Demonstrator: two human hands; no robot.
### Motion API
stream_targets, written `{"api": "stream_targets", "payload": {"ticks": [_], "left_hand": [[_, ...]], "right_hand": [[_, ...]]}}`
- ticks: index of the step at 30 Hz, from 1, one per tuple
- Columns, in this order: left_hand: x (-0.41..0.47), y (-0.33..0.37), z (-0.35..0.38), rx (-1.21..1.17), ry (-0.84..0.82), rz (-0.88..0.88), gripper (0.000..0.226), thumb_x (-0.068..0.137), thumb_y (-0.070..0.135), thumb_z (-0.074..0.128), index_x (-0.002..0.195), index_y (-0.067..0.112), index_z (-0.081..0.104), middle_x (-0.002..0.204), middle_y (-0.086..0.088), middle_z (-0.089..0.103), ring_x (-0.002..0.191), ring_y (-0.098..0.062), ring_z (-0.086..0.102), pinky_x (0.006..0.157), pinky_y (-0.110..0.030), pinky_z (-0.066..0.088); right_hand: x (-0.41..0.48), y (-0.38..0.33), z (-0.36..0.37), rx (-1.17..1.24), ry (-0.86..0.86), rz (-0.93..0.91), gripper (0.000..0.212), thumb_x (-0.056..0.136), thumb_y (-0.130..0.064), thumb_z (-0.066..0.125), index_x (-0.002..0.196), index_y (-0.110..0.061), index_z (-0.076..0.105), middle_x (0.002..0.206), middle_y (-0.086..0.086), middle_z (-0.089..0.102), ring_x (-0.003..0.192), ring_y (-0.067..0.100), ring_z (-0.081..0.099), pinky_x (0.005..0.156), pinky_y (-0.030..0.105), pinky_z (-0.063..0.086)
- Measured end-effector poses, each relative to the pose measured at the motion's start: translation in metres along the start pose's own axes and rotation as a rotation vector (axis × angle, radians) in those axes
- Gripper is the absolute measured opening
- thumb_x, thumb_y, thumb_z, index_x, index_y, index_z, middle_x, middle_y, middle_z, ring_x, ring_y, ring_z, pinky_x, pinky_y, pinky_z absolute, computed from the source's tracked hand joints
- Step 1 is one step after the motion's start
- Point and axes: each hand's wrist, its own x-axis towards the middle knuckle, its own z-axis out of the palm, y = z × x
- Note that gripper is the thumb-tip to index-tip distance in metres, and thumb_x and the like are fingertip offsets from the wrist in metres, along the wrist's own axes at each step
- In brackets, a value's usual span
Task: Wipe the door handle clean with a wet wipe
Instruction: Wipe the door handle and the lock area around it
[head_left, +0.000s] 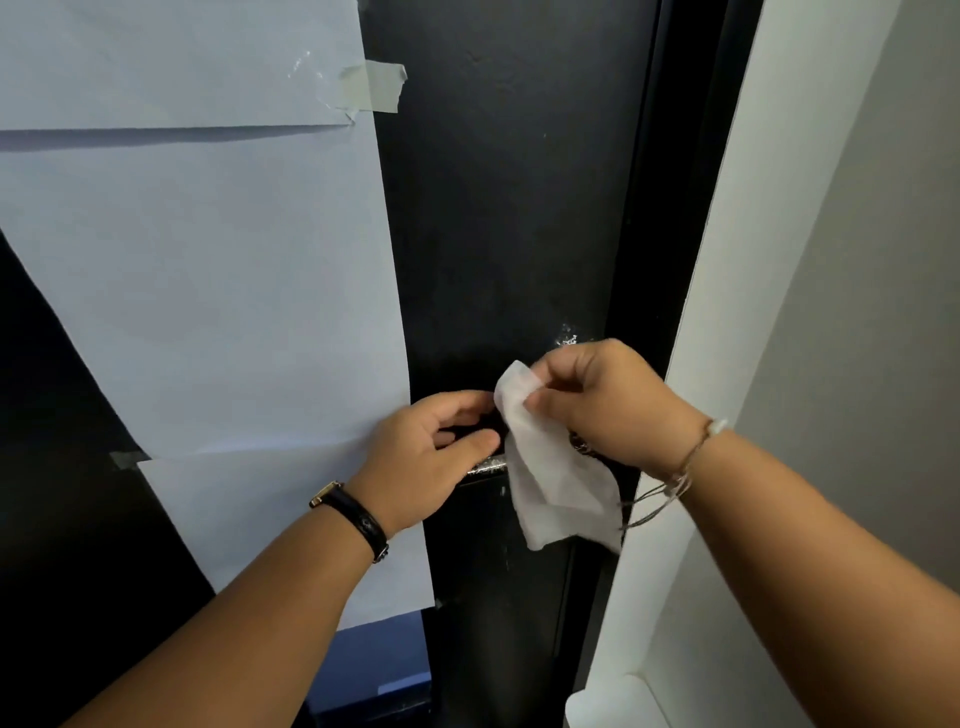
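A white wet wipe (550, 473) hangs crumpled in front of the black door (509, 218), pinched at its top corner by my right hand (608, 402). Behind and below the wipe a short silver stretch of the door handle (488, 464) shows; the rest of it is hidden by the wipe and both hands. My left hand (426, 457) sits just left of the wipe with its fingers curled towards the handle; whether it grips the handle cannot be told. A black-strapped watch is on my left wrist and a thin bracelet on my right.
Large white paper sheets (208, 291) are taped over the door's left part, with tape (374, 88) at the top. The dark door frame (670, 208) and a white wall edge (727, 322) stand immediately to the right.
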Motion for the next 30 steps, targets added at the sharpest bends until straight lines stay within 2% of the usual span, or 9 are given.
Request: {"api": "stream_targets", "payload": {"ticks": [4,9,12,16,18,20,23,27,30], "left_hand": [[0.004,0.002,-0.004,0.091,-0.085,0.036,0.028,0.073,0.03,0.068,0.099,0.038,0.064,0.114,0.015,0.064,0.109,-0.004,0.057,0.097,-0.03,0.044],[0.005,0.012,-0.008,0.011,-0.015,-0.018,0.007,0.077,0.014,0.07,0.082,0.018,0.069,0.086,-0.008,0.073,0.083,-0.024,0.069,0.079,-0.041,0.057],[0.004,0.013,-0.013,0.093,0.01,-0.078,0.012,0.074,0.013,0.072,0.083,0.019,0.066,0.074,-0.004,0.072,0.068,-0.017,0.068,0.071,-0.033,0.057],[0.002,0.008,-0.014,0.174,0.036,-0.122,0.023,0.069,0.016,0.077,0.08,0.028,0.062,0.07,0.005,0.066,0.061,-0.007,0.059,0.066,-0.024,0.052],[-0.001,0.006,-0.013,0.187,0.066,-0.12,0.021,0.069,0.017,0.078,0.077,0.027,0.062,0.072,0.006,0.064,0.064,-0.008,0.059,0.068,-0.023,0.052],[-0.001,0.004,-0.013,0.207,0.111,-0.106,0.018,0.071,0.015,0.076,0.073,0.026,0.062,0.072,0.006,0.063,0.065,-0.008,0.058,0.066,-0.018,0.05],[-0.001,0.0,-0.015,0.211,0.2,-0.102,0.027,0.078,0.004,0.064,0.071,0.03,0.06,0.077,0.008,0.065,0.071,-0.006,0.061,0.067,-0.013,0.046],[-0.001,0.001,-0.017,0.225,0.249,-0.089,0.033,0.08,0.0,0.056,0.075,0.032,0.059,0.082,0.013,0.065,0.08,-0.003,0.062,0.07,-0.009,0.045],[-0.002,0.003,-0.015,0.257,0.245,-0.071,0.03,0.081,0.001,0.055,0.078,0.03,0.061,0.082,0.015,0.064,0.079,0.0,0.061,0.067,-0.006,0.046]], "right_hand": [[0.004,-0.004,-0.008,0.066,-0.106,0.042,0.011,0.084,-0.006,0.06,0.081,-0.012,0.069,0.08,0.006,0.069,0.073,0.014,0.065,0.071,0.028,0.057],[0.009,0.005,-0.005,-0.021,-0.012,0.04,0.014,0.079,-0.009,0.066,0.079,-0.021,0.06,0.07,-0.004,0.062,0.062,0.006,0.059,0.058,0.018,0.052],[0.012,0.012,0.002,-0.138,0.027,0.025,0.027,0.076,-0.007,0.066,0.07,-0.025,0.047,0.068,-0.003,0.055,0.061,0.013,0.053,0.058,0.02,0.046],[0.006,0.017,0.02,-0.365,-0.097,-0.06,0.021,0.085,-0.01,0.049,0.087,-0.021,0.067,0.097,0.004,0.068,0.092,0.023,0.062,0.084,0.035,0.05],[0.0,0.017,0.032,-0.475,-0.15,-0.087,0.026,0.088,-0.029,0.043,0.101,-0.026,0.065,0.115,-0.005,0.063,0.11,0.018,0.051,0.096,0.044,0.039],[-0.005,0.016,0.045,-0.559,-0.169,-0.134,0.041,0.086,-0.05,0.03,0.11,-0.032,0.058,0.12,-0.012,0.06,0.116,0.015,0.045,0.097,0.048,0.032],[-0.011,0.018,0.064,-0.637,-0.132,-0.244,0.053,0.084,-0.055,0.018,0.115,-0.028,0.052,0.108,-0.006,0.067,0.104,0.018,0.058,0.09,0.046,0.035],[-0.012,0.026,0.084,-0.786,0.038,-0.42,0.036,0.089,-0.041,0.031,0.09,-0.02,0.06,0.074,-0.003,0.069,0.065,0.022,0.063,0.063,0.036,0.045],[-0.011,0.036,0.088,-0.909,0.093,-0.475,0.031,0.091,-0.039,0.035,0.084,-0.02,0.059,0.069,-0.005,0.066,0.059,0.02,0.059,0.065,0.035,0.041]]}}
